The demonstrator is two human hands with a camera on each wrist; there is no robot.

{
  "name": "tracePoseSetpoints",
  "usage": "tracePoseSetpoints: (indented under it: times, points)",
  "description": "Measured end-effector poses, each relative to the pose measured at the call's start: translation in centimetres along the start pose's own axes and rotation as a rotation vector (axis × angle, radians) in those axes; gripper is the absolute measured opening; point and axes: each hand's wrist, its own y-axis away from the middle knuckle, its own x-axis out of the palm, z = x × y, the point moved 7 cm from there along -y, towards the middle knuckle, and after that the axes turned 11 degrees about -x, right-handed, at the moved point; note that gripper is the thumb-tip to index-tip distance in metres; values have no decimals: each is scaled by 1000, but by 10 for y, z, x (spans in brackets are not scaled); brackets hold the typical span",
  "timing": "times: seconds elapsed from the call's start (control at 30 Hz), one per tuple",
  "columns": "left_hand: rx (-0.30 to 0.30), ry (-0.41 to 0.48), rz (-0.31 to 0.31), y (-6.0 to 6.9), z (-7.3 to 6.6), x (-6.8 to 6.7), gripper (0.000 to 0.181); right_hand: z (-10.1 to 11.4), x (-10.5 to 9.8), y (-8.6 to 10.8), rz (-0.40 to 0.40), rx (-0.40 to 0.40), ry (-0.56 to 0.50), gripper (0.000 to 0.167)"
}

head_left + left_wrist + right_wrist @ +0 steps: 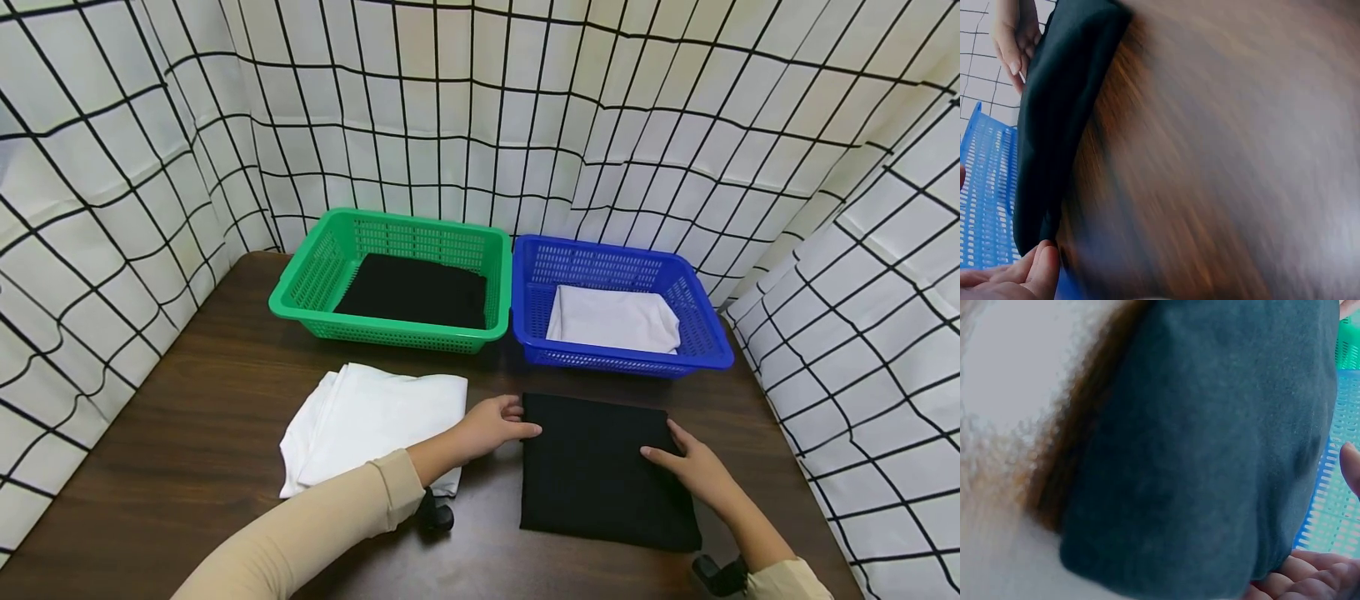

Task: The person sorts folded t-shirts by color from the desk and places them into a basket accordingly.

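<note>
A folded black cloth (600, 475) lies flat on the table in the head view. At its upper left corner is the left hand (487, 427), thumb and fingertips pinching the edge; in the left wrist view this hand (1019, 275) meets the end of the black cloth (1054, 137). The right hand (697, 471) is at the upper right edge, its thumb extended over the cloth. The right wrist view has fingers (1304, 575) against the edge of the black cloth (1191, 450), the thumb held apart. Some fingers are hidden by the cloth.
A folded white cloth (390, 417) lies left of the black one, partly behind the left forearm. Behind stand a green basket (397, 329) holding black cloth and a blue basket (622, 358) holding white cloth. Black wire grid (472, 79) with white sheeting surrounds the table (150, 467).
</note>
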Motion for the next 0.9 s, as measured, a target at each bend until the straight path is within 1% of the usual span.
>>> tracePoseSetpoints:
  times: [0.13,0.27,0.33,0.47,0.57,0.63,0.73,0.9]
  points:
    - [-40,86,10,-1,2,2,75,1,-2,1,-3,6,-29,96]
    - [-47,151,3,-4,2,3,69,1,-5,0,-1,7,-37,93]
    - [-54,198,12,-6,3,4,66,2,-6,0,-2,2,-36,92]
    - [-84,325,45,-11,7,5,62,3,-10,-1,-18,-8,11,90]
    - [-99,388,61,-13,8,5,60,7,-13,-3,-34,-16,67,89]
    - [-105,410,69,-13,9,5,59,9,-15,-4,-48,-24,95,88]
    - [-115,420,74,-14,9,5,60,8,-16,-6,-64,-33,104,87]
    - [-123,432,47,-17,8,5,61,4,-16,-9,-66,-24,85,92]
